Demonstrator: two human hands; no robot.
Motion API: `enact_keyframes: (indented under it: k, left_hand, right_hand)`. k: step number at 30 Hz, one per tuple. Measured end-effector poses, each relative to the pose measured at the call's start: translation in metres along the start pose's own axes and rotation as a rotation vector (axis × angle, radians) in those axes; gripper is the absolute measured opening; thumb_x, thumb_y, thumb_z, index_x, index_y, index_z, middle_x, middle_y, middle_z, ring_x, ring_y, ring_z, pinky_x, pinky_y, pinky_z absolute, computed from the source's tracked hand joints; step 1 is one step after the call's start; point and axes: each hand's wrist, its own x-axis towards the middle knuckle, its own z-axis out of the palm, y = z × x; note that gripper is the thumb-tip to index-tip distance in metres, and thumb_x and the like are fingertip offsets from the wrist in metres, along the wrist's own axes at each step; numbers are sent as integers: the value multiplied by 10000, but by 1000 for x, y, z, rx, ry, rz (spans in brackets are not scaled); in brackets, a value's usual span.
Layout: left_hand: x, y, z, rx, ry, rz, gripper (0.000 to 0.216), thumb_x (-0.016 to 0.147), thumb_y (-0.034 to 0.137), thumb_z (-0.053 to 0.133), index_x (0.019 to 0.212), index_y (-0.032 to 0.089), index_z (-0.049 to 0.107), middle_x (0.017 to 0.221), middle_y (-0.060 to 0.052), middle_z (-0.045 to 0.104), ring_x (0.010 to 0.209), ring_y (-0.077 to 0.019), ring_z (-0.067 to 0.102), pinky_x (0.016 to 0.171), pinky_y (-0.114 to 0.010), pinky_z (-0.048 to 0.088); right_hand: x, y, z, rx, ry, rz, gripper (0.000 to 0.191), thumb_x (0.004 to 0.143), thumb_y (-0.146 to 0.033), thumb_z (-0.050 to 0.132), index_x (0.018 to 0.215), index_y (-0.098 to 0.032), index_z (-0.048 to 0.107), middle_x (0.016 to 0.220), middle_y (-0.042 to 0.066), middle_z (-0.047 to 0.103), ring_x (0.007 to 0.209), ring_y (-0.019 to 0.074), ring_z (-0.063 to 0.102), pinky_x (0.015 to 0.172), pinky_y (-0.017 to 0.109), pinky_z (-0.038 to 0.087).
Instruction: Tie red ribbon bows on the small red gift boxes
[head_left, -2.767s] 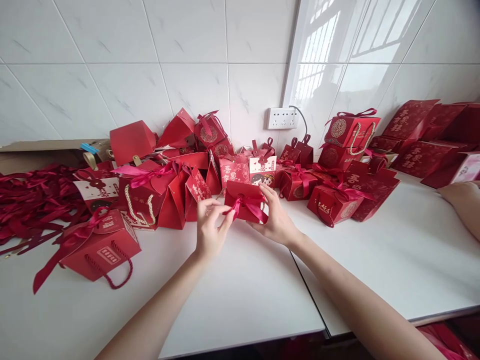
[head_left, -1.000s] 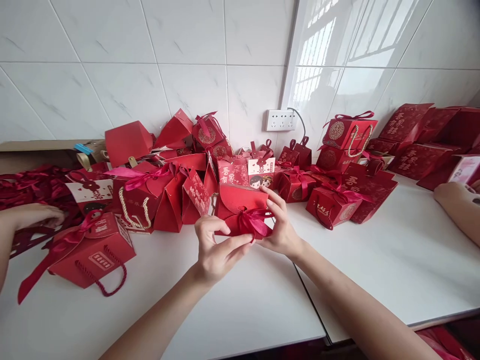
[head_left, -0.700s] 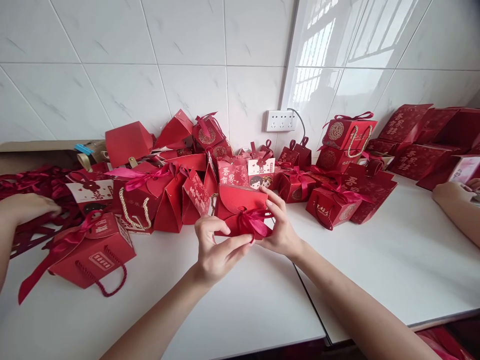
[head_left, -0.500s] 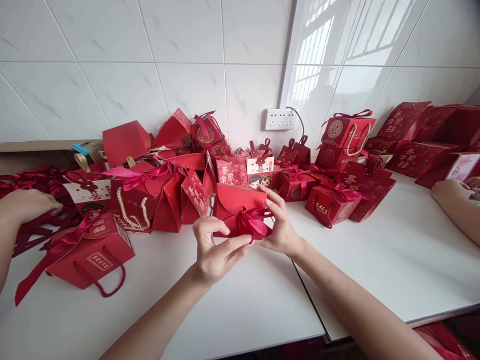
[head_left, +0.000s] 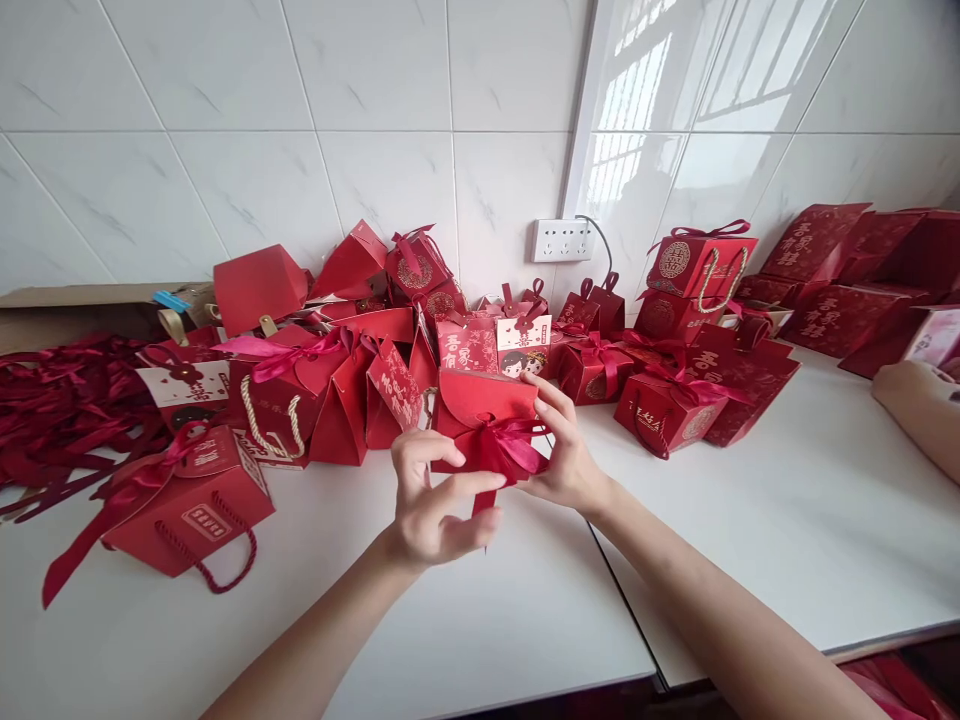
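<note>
The red box (head_left: pixel 484 395) is upright at the middle of the scene, over the white surface (head_left: pixel 720 560), with a shiny bow (head_left: pixel 510 450) on its near side. The right hand (head_left: pixel 566 455) grips the right end of the red box, thumb low and fingers round the edge. The left hand (head_left: pixel 442 500) is at the near left, its fingers spread wide, one fingertip at the bow; a ribbon tail (head_left: pixel 484 500) hangs beside them. Left of it, a rope-handled box (head_left: pixel 191 515) sits tilted on the surface, with a ribbon pile (head_left: pixel 71 410) farther left. Beyond stand many gift boxes (head_left: pixel 349 400), below a wall socket (head_left: pixel 562 240). At the far right, another person's hand (head_left: pixel 911 395) is just beside a pink-and-white item (head_left: pixel 934 338).
</note>
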Motion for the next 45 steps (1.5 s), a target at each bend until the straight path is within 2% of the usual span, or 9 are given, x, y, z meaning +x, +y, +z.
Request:
enact_keyframes:
  k: [3, 7, 13, 20, 23, 26, 30, 39, 45]
  left_hand:
    - [1, -7, 0, -113, 156, -282, 291, 948, 368, 307, 804, 216, 509, 876, -52, 448, 791, -175, 514, 680, -345, 491]
    - [5, -19, 1, -225, 259, -630, 163, 881, 359, 520, 992, 242, 494, 875, -18, 501, 760, -133, 538, 687, -273, 496]
    - [9, -22, -1, -256, 121, -740, 366, 799, 445, 633, 1091, 225, 627, 969, -37, 553, 698, -104, 537, 650, -243, 485]
    - [4, -31, 0, -269, 211, -863, 333, 875, 502, 500, 940, 213, 652, 836, -22, 631, 749, -137, 593, 685, -250, 481]
    - [5, -29, -1, -322, 138, -844, 399, 794, 488, 628, 1106, 238, 630, 949, -27, 603, 696, -112, 563, 644, -239, 477]
    - [8, -26, -3, -244, 39, -798, 305, 782, 421, 667, 1027, 240, 680, 980, -27, 558, 644, -78, 526, 602, -219, 464]
    - [7, -26, -2, -167, 2, -763, 222, 829, 401, 615, 926, 225, 709, 996, -42, 585, 759, -116, 583, 632, -221, 484]
    - [-11, -43, 3, -245, -35, -904, 426, 925, 491, 384, 1127, 208, 629, 1130, -78, 612, 1044, -192, 578, 887, -314, 477]
    - [-14, -37, 3, -127, -78, -582, 363, 845, 484, 518, 1051, 194, 586, 1074, -75, 508, 798, -147, 554, 721, -299, 509]
  right_hand:
    - [0, 2, -1, -17, 13, -24, 923, 796, -418, 672, 1450, -362, 22, 1473, 157, 236, 1354, 329, 343, 994, 592, 440]
    - [1, 1, -2, -29, -38, -57, 925, 816, -330, 665, 1458, -351, 0, 1483, 168, 248, 1350, 320, 360, 955, 549, 489]
    - [-1, 0, -2, -41, -83, -70, 927, 830, -279, 644, 1458, -363, -32, 1510, 154, 222, 1376, 308, 322, 935, 507, 517]
    - [-2, 2, -1, 14, -90, -45, 941, 810, -335, 677, 1463, -351, -2, 1491, 165, 244, 1376, 296, 322, 985, 518, 471]
    - [-3, 3, 0, 37, -80, -50, 922, 815, -325, 671, 1468, -337, 20, 1483, 167, 247, 1379, 288, 310, 985, 507, 472]
    - [-4, 5, 1, 61, -101, -41, 943, 799, -310, 687, 1466, -348, 22, 1492, 156, 227, 1379, 291, 305, 978, 506, 476]
    - [-7, 8, 3, 115, -151, 40, 1012, 774, -281, 698, 1474, -329, -32, 1493, 171, 204, 1376, 308, 296, 918, 485, 519]
    - [-16, 17, 12, 224, -268, 252, 1089, 731, -170, 681, 1477, -309, -100, 1512, 176, 221, 1369, 346, 317, 1010, 574, 422]
    - [-15, 21, 11, 217, -247, 265, 1069, 714, -161, 700, 1481, -302, -31, 1523, 165, 199, 1386, 331, 286, 1022, 548, 424]
